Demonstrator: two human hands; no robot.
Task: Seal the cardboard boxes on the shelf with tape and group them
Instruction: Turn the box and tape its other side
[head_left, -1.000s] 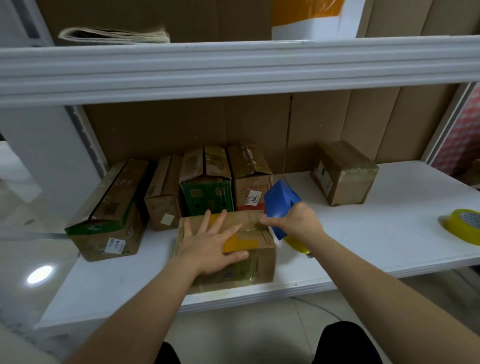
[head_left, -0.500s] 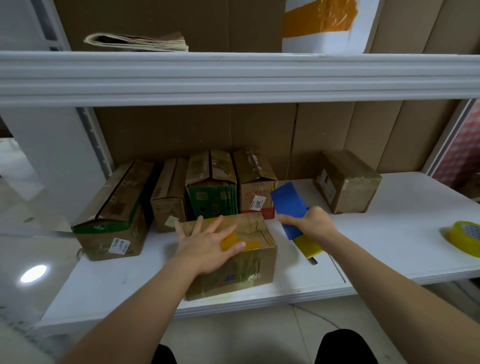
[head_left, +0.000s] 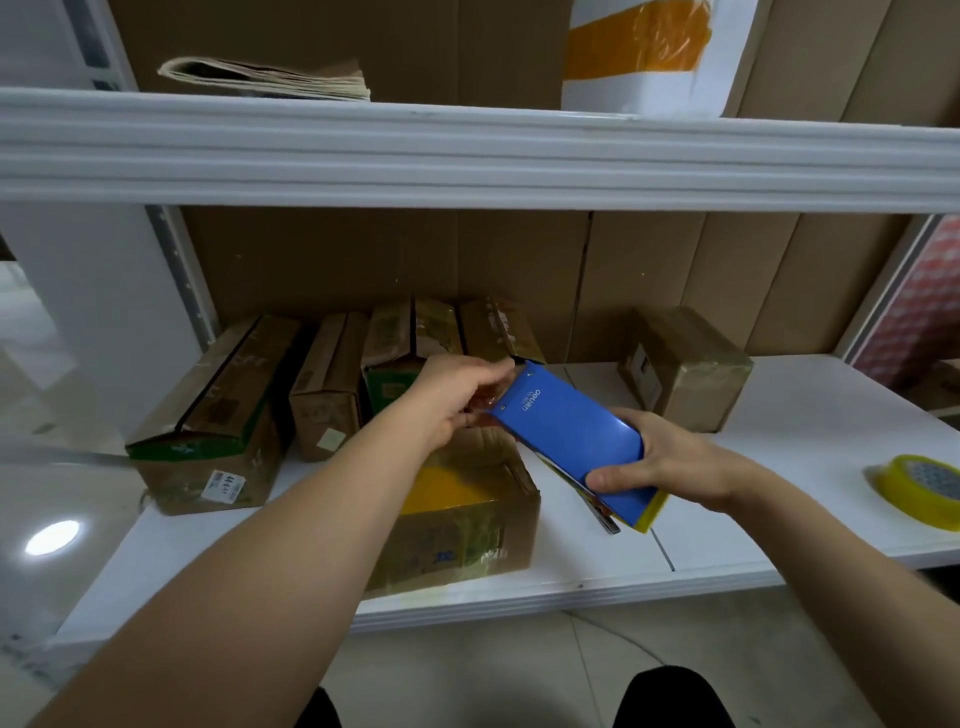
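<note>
My right hand (head_left: 670, 467) grips a blue tape dispenser (head_left: 571, 441) by its rear end, above the shelf. At the dispenser's front tip, my left hand (head_left: 457, 395) pinches the clear tape end. Below them a cardboard box (head_left: 467, 509) with a yellow patch on top sits near the shelf's front edge. Behind it several boxes (head_left: 327, 384) stand in a row against the back. A long box (head_left: 218, 415) lies at the left, and a lone taped box (head_left: 685, 369) sits at the back right.
A yellow tape roll (head_left: 919, 488) lies on the white shelf (head_left: 779, 467) at the far right. The upper shelf's thick white edge (head_left: 467, 150) overhangs, carrying folded cardboard (head_left: 270, 78) and a white-and-orange bag (head_left: 639, 52). Cardboard lines the back wall.
My left hand left the top of the front box and moved up to the dispenser's tip. My right hand shifted its grip to the dispenser's rear and lifted it.
</note>
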